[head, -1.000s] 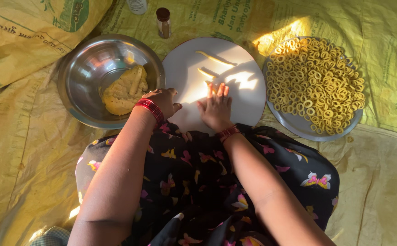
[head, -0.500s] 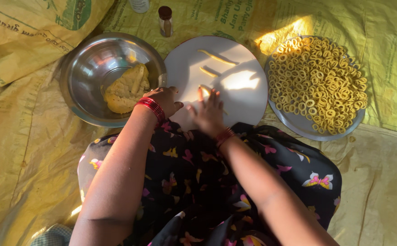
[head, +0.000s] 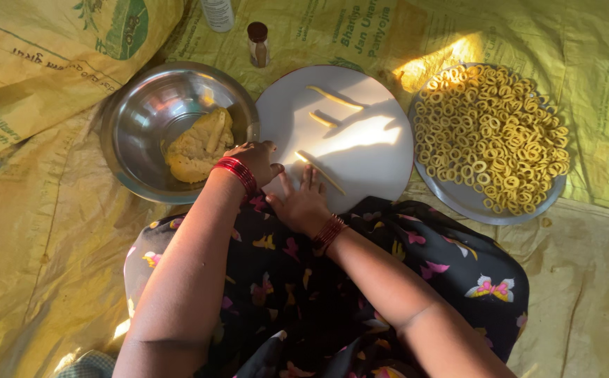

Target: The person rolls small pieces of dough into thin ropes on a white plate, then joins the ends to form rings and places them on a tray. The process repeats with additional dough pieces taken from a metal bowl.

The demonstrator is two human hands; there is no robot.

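Observation:
A round white board (head: 367, 150) lies in front of my lap with three thin yellow dough ropes on it. My right hand (head: 303, 204) lies flat, fingers apart, on the near end of the closest dough rope (head: 325, 175). My left hand (head: 254, 162) rests curled at the board's left edge, beside a steel bowl (head: 143, 112) that holds a lump of yellow dough (head: 196, 147). Whether the left hand holds any dough is hidden. Both wrists wear red bangles.
A steel plate (head: 458, 199) heaped with several small yellow dough rings stands at the right. A small brown-capped bottle (head: 257, 42) and a white container (head: 217, 14) stand behind the bowl. Yellow woven sacking covers the floor all around.
My right hand has drawn back toward me over the board, and the dough rope under it now shows longer beyond the fingertips. The left hand has stayed by the bowl.

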